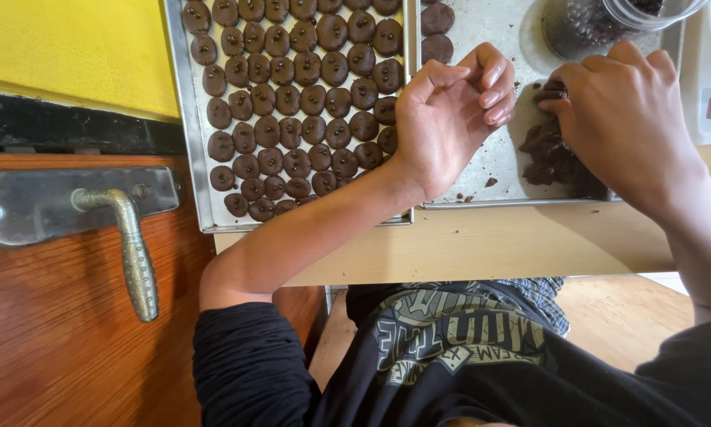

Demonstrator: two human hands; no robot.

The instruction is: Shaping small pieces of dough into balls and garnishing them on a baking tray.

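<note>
Your wooden surface (pixel 490 245) carries two metal trays side by side, next to a brown door with a metal lever handle (pixel 130 245). The left tray (pixel 188 119) is packed with rows of small dark chocolate cookies (pixel 300 103); the right tray (pixel 490 170) holds a lump of dark dough (pixel 553 158), with two shaped pieces at its top edge. Your right hand (pixel 628 115) presses into that lump, fingers curled on it. Your left hand (pixel 446 115) hovers just beside it, fingers loosely curled, holding nothing I can see. The dough looks soft, sticky and crumbly; pinch small bits gently from its edge.
</note>
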